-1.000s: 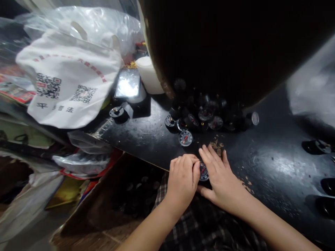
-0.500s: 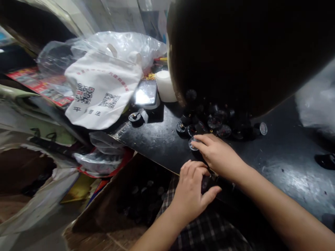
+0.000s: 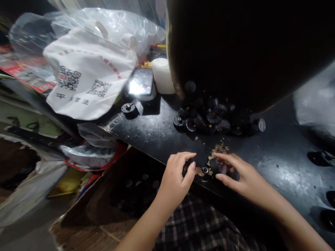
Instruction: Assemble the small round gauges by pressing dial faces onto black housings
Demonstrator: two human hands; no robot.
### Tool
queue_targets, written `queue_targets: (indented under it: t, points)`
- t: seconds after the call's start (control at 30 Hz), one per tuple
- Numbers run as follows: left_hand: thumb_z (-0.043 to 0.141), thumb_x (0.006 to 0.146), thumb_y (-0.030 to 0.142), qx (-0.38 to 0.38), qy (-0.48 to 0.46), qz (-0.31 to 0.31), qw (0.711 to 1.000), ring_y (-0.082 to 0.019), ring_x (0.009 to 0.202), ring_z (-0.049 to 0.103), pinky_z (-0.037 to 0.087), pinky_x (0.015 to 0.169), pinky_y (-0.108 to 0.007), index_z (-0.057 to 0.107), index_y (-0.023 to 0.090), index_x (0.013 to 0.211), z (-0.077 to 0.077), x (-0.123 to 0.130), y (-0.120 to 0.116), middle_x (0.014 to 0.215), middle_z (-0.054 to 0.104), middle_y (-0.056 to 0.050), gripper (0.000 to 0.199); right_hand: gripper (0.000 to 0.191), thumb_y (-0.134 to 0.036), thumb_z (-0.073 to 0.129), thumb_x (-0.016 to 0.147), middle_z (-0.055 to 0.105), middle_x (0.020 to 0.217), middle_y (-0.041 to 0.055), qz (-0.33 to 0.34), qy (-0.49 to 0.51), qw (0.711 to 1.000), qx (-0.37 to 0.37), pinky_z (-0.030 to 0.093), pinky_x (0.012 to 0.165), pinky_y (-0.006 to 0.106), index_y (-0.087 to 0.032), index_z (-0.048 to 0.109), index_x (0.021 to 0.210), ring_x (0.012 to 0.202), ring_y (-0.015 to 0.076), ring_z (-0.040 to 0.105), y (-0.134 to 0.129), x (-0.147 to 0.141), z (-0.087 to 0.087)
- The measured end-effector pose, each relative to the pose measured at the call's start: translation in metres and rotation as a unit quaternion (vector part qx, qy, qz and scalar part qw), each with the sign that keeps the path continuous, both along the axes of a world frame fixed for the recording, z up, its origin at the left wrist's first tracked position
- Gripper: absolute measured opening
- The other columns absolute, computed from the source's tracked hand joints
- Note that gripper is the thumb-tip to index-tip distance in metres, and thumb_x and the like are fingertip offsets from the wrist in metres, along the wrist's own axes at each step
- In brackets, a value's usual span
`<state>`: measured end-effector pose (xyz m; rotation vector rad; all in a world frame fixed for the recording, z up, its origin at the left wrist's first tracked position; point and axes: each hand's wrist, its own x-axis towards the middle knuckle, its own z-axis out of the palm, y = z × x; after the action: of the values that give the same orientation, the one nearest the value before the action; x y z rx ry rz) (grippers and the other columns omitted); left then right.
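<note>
My left hand (image 3: 176, 174) is curled at the table's front edge, thumb and fingers closed round a small dark piece (image 3: 185, 168) that they mostly hide. To its right, my right hand (image 3: 239, 171) has thumb and fingers around a round black gauge (image 3: 221, 166) with a clear face. Between the two hands sits a small ringed part (image 3: 205, 170) on the worn patch of the tabletop. Beyond them lies a heap of similar black gauges (image 3: 214, 116), some face up, some showing brass fittings.
A white cloth bag (image 3: 89, 73) with printed codes lies at left, near a shiny-topped box (image 3: 141, 83) and a white roll (image 3: 163, 75). One gauge (image 3: 129, 109) stands apart. A large dark container (image 3: 235, 45) overhangs the heap. Below the edge is a cardboard box (image 3: 86, 212).
My right hand has drawn back from the heap's front, bringing a gauge toward the table edge. My left hand has shifted slightly left, its thumb closing toward the fingers. The view has tilted down a little.
</note>
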<state>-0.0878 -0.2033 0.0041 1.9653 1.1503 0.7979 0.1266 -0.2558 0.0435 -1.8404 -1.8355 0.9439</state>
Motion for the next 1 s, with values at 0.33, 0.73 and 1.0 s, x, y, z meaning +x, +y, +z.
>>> queue_targets:
  t: [0.33, 0.73, 1.0]
  points:
    - [0.051, 0.096, 0.033, -0.047, 0.063, -0.013, 0.997, -0.019, 0.102, 0.05, 0.036, 0.089, -0.037, 0.056, 0.027, 0.108, 0.009, 0.015, -0.016, 0.109, 0.06, 0.001, 0.014, 0.054, -0.03, 0.067, 0.081, 0.061, 0.117, 0.0165, 0.04, -0.211, 0.97, 0.115, 0.053, 0.09, 0.05, -0.01, 0.05, 0.129, 0.107, 0.0306, 0.06, -0.005, -0.038, -0.011]
    - [0.05, 0.097, 0.027, -0.011, 0.117, -0.066, 0.991, -0.02, 0.106, 0.048, 0.034, 0.09, -0.037, 0.053, 0.025, 0.11, 0.008, 0.011, -0.012, 0.113, 0.059, -0.001, 0.014, 0.097, -0.045, 0.067, 0.079, 0.021, 0.158, 0.015, 0.074, -0.219, 0.971, 0.057, 0.018, 0.114, 0.067, -0.013, 0.01, 0.151, 0.148, 0.0312, 0.014, -0.007, -0.041, -0.031]
    - [0.047, 0.098, 0.03, 0.018, 0.133, -0.064, 0.989, -0.02, 0.107, 0.05, 0.037, 0.091, -0.038, 0.054, 0.026, 0.112, 0.01, 0.011, -0.011, 0.113, 0.06, 0.0, 0.017, 0.095, -0.047, 0.066, 0.078, 0.017, 0.159, 0.0124, 0.067, -0.206, 0.976, 0.025, 0.011, 0.116, 0.065, -0.012, 0.016, 0.152, 0.148, 0.0298, 0.009, -0.007, -0.039, -0.026]
